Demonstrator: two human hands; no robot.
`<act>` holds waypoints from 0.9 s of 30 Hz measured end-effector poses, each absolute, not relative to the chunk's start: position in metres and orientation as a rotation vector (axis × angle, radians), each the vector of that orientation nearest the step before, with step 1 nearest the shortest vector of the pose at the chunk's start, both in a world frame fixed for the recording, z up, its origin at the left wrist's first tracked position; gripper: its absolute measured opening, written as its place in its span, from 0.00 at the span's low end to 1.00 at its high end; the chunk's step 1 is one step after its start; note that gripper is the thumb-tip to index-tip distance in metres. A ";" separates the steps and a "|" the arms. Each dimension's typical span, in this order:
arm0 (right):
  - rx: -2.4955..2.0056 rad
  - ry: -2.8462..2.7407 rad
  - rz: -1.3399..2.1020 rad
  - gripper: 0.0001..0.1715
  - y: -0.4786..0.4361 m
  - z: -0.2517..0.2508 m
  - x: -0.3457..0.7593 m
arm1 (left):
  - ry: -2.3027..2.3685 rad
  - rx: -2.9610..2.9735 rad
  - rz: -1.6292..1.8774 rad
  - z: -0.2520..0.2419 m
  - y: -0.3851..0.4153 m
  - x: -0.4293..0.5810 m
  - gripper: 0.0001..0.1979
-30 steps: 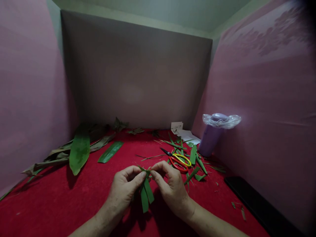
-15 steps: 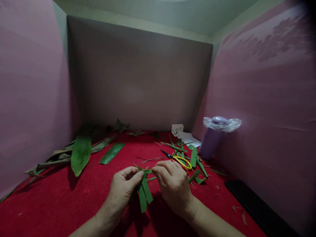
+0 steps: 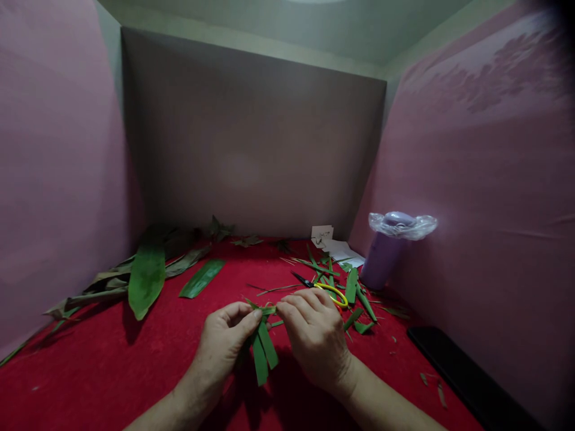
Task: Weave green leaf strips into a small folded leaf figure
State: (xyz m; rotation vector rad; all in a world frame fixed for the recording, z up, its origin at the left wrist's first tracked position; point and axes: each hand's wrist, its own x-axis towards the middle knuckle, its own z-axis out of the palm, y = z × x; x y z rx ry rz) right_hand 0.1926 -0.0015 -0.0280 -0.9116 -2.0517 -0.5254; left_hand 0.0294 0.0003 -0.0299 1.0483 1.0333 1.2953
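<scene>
Between my hands is a small bundle of green leaf strips, with two strips hanging down below it. My left hand pinches the bundle between thumb and fingers. My right hand is closed on the strip end at the bundle's right side; its fingertips are partly hidden. Just beyond the right hand lie scissors with yellow handles and dark blades, a red part showing by the knuckles. Cut green leaf pieces are scattered beside them.
Large leaves, some dried, lie at the left, with a cut leaf piece nearby. A purple tumbler topped with clear plastic stands right, near white papers. A black flat object lies at the right edge of the red cloth.
My hands stay almost in place on the leaf strips. The right hand's fingers have shifted slightly at the strip end. The whole view has drifted a little.
</scene>
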 end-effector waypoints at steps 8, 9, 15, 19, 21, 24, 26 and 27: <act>-0.999 -1.938 -0.551 0.08 -0.003 -0.034 0.189 | 1.001 1.041 1.259 -0.027 -0.004 0.030 0.12; -1.013 -1.934 -0.540 0.08 -0.003 -0.035 0.188 | 1.002 1.043 1.252 -0.027 -0.004 0.030 0.12; -1.016 -1.934 -0.412 0.10 -0.003 -0.038 0.185 | 1.006 1.026 1.214 -0.028 -0.002 0.030 0.13; -1.010 -1.943 -0.317 0.11 -0.003 -0.039 0.182 | 1.032 1.012 1.255 -0.023 -0.004 0.032 0.12; -1.013 -1.949 -0.287 0.11 -0.004 -0.041 0.181 | 1.028 1.010 1.277 -0.021 -0.006 0.032 0.11; -0.999 -1.934 -0.252 0.10 -0.004 -0.043 0.180 | 1.019 1.021 1.266 -0.022 -0.006 0.033 0.11; -0.974 -1.919 -0.229 0.09 -0.006 -0.043 0.180 | 1.010 1.032 1.246 -0.024 -0.005 0.033 0.11; -0.966 -1.909 -0.222 0.09 -0.006 -0.042 0.180 | 1.003 1.037 1.240 -0.026 -0.005 0.032 0.11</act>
